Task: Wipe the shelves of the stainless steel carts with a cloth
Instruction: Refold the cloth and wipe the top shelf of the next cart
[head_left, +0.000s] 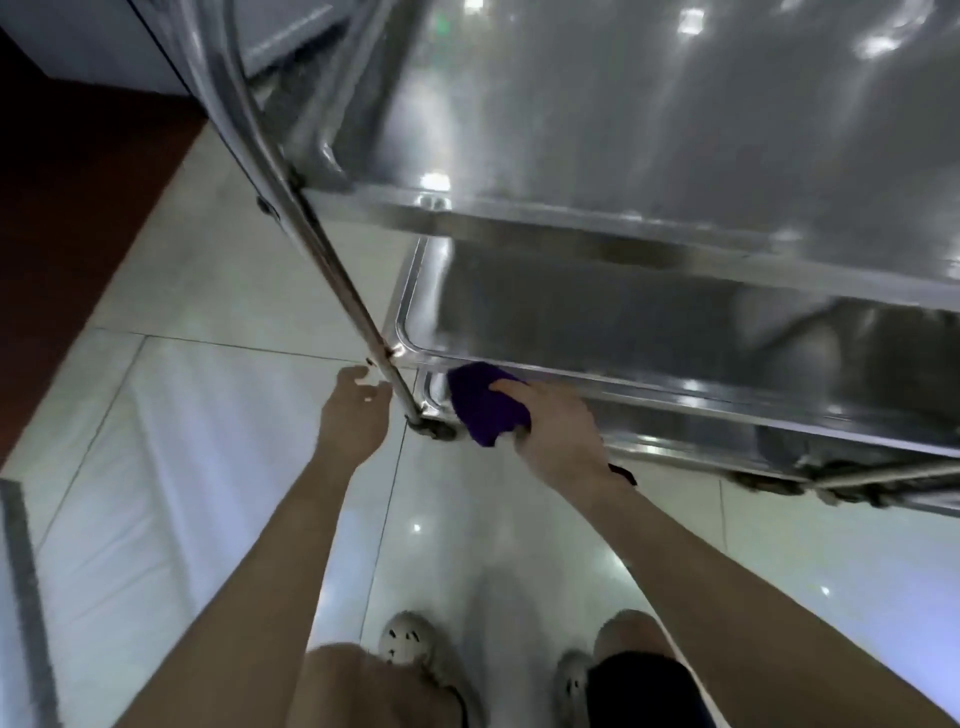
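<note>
- The right hand held a bunched purple cloth, fingers curled over it, at the cart's near left corner. There the middle shelf rim overhung the bottom shelf; which of the two the cloth touched could not be told.
- The left hand, at nine o'clock from the cloth, was relaxed and held nothing. It lay just beside the upright post; contact was unclear.
- The top shelf, at twelve o'clock, and the middle shelf gleamed without visible smears, though whether either had been wiped could not be told.
- Judged from this, work had reached the lowest levels, with the stretch toward three o'clock left to do.
</note>
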